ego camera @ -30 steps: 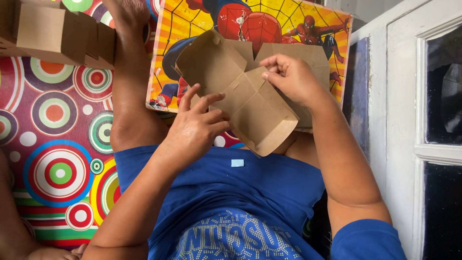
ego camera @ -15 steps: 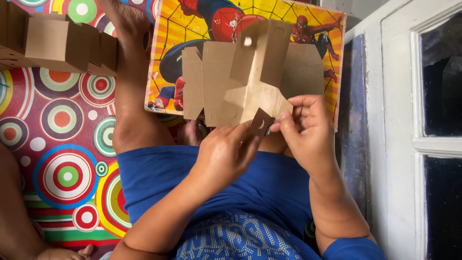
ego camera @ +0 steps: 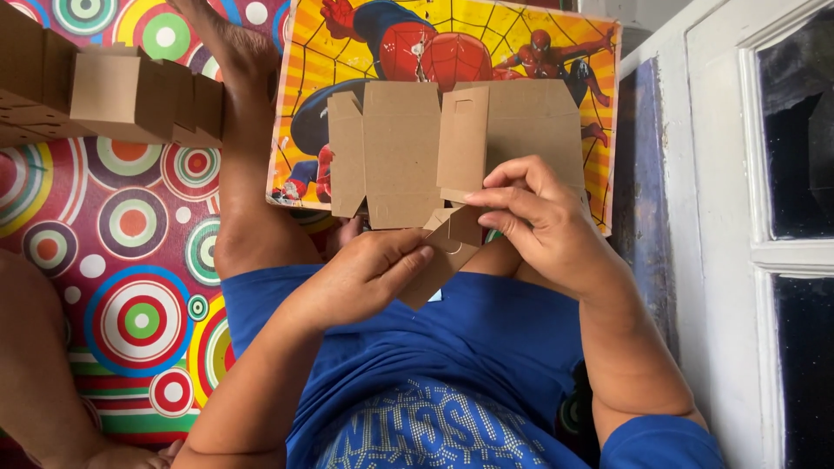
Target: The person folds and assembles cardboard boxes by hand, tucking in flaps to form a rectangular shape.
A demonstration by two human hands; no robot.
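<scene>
A flat brown cardboard box blank point(ego camera: 408, 148) with several panels and tabs is held up in front of me. My right hand point(ego camera: 543, 226) pinches its lower edge near the middle, thumb and fingers closed on a panel. Just below, my left hand point(ego camera: 369, 274) grips a folded bottom flap point(ego camera: 447, 252) of the same blank. Both arms reach over my blue shorts point(ego camera: 417, 347).
A stack of folded brown cardboard boxes point(ego camera: 104, 95) lies at the upper left on a mat point(ego camera: 130, 287) with coloured circles. A bright yellow picture board point(ego camera: 521, 52) with a red-and-blue figure lies behind the blank. A white door frame point(ego camera: 721, 217) runs along the right.
The blank has been unfolded from a bent shape to nearly flat. My hands have shifted down to its lower edge, and the left hand now folds a bottom flap.
</scene>
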